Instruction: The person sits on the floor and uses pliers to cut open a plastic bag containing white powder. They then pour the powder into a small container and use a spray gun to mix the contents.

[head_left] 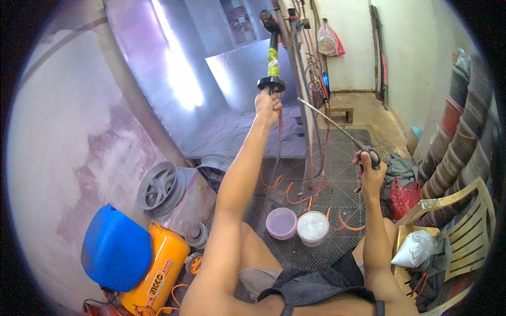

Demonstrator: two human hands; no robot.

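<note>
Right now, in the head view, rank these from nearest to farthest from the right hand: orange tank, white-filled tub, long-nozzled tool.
1. Long-nozzled tool: held in the right hand.
2. White-filled tub: below the hand, to its left.
3. Orange tank: far lower left.

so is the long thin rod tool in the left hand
No, the right hand holds the long thin rod tool, and the left hand a black yellow-banded tool.

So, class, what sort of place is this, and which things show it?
Probably a spray or powder-coating workshop: a dusty booth, a grey wheel nearby, and an orange tank, apparently an air compressor.
</note>
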